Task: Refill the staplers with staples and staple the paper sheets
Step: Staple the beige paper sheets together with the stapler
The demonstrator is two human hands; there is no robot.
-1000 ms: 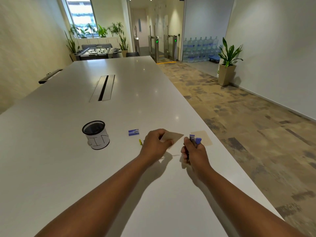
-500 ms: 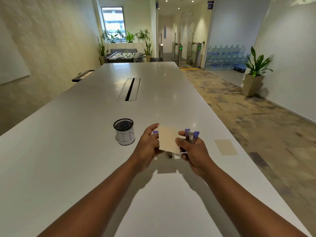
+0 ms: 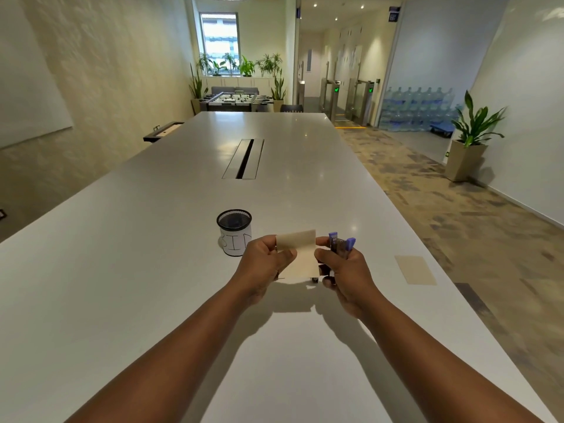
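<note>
A small beige paper sheet (image 3: 300,254) is held up above the white table (image 3: 152,270), its top edge folded over toward me. My left hand (image 3: 264,264) pinches its left edge. My right hand (image 3: 345,270) pinches the sheet's right edge with thumb and forefinger and also grips a small stapler (image 3: 340,244) with purple ends that stick up above the fingers. A second beige sheet (image 3: 415,269) lies flat on the table to the right, near the edge. The staple box is hidden behind the hands.
A black mesh cup (image 3: 234,232) with a white label stands just left of and beyond my left hand. A cable slot (image 3: 244,158) runs along the table's middle. The table's right edge drops to carpet (image 3: 457,224); a potted plant (image 3: 470,138) stands by the far wall.
The head has turned right, shifting the scene left. My left hand brought the sheet up between both hands; its top edge is now folded over. The stapler stays in my right hand.
</note>
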